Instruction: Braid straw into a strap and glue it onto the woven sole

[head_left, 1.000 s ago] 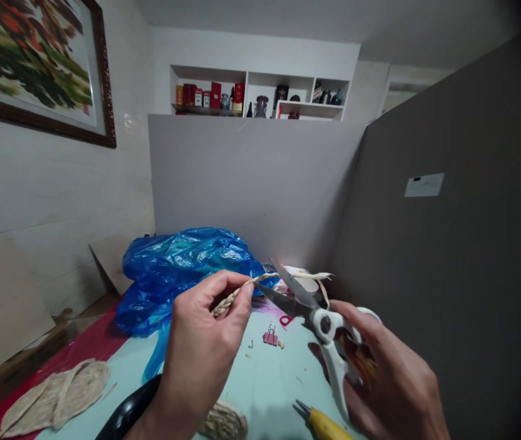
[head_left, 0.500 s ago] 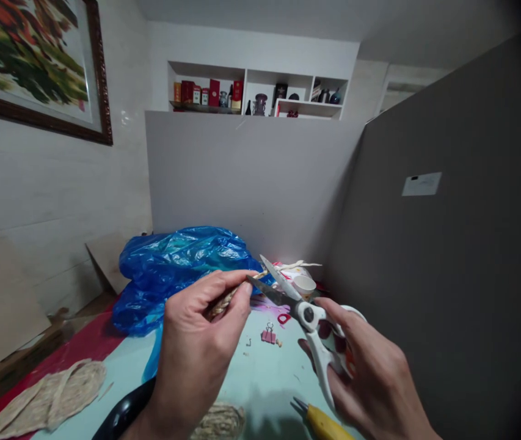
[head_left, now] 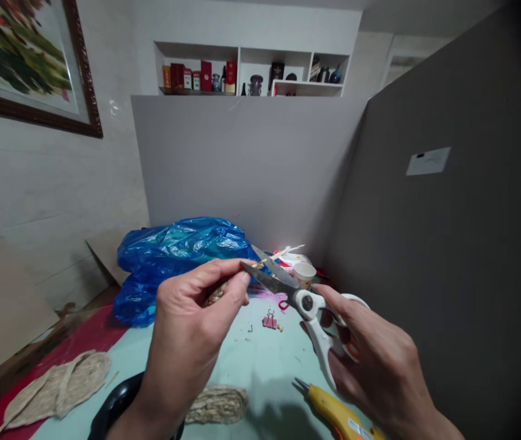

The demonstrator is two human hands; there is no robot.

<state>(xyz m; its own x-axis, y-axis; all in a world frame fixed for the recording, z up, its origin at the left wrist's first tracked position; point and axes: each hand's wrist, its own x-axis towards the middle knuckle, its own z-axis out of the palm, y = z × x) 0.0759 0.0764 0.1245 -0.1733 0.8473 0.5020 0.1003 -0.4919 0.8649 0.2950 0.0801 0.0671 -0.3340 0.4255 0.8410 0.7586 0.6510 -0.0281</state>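
My left hand (head_left: pixel 196 318) pinches a thin braided straw cord (head_left: pixel 217 294) between thumb and forefinger. The cord's pale loose end sticks out beyond the fingertips, between the blades of the white-handled scissors (head_left: pixel 308 305). My right hand (head_left: pixel 370 354) is wrapped round the scissor handles, and the blades stand slightly apart across the cord close to my left fingertips. Below, a woven straw sole with a strap (head_left: pixel 63 388) lies at the left, and a bundle of braided straw (head_left: pixel 218 404) lies beneath my left wrist, which partly hides it.
A yellow glue gun (head_left: pixel 333 412) lies under my right hand. A pink binder clip (head_left: pixel 269 322) and a small hook sit mid-table. Behind are a blue plastic bag (head_left: pixel 182 244) and a paper cup (head_left: pixel 305 274). Something black and glossy (head_left: pixel 118 400) is by my left forearm. Grey panels (head_left: pixel 242 159) stand behind and right.
The scissor blades have come closer together around the cord. The camera view has tilted down slightly, so more of the straw bundle and glue gun shows.
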